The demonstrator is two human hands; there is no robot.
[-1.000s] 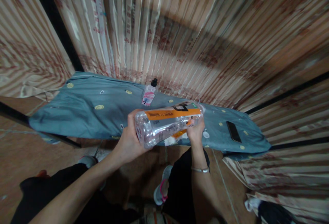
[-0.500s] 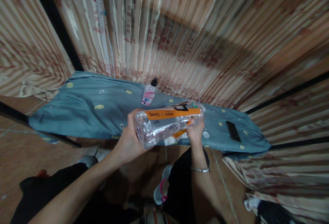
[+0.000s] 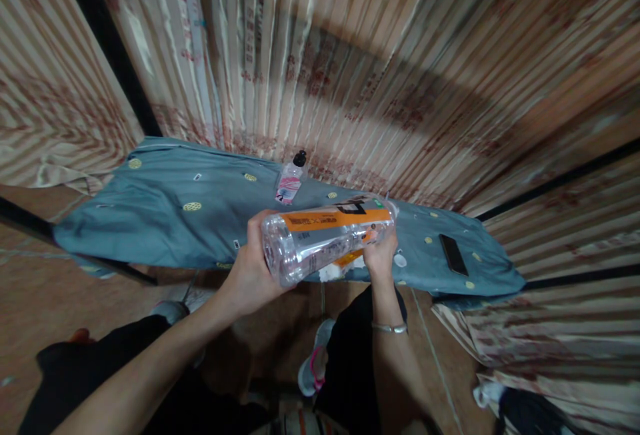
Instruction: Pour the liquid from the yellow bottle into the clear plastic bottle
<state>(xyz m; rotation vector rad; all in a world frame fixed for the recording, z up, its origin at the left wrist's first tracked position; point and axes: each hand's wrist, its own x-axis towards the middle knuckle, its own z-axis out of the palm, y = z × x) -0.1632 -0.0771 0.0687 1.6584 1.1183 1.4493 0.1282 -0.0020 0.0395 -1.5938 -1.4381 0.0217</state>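
A large clear plastic bottle (image 3: 325, 232) with an orange and grey label lies sideways in the air between my hands, above the cloth-covered table (image 3: 165, 202). Its base end, at the left, is gripped by my left hand (image 3: 253, 272). Around the other end my right hand (image 3: 381, 252) is closed, near the neck; part of its fingers is hidden behind the bottle. Below the bottle, at the table's front edge, sits something white and crumpled (image 3: 334, 272) with an orange piece (image 3: 350, 258), partly covered. A small white round thing (image 3: 401, 260) rests beside my right hand.
Toward the back of the table is a clear pump bottle (image 3: 290, 180) with a black top and pink label. A dark phone (image 3: 453, 254) lies at the right. Striped curtains (image 3: 350, 75) hang behind, and black frame bars (image 3: 110, 48) rise at the corners.
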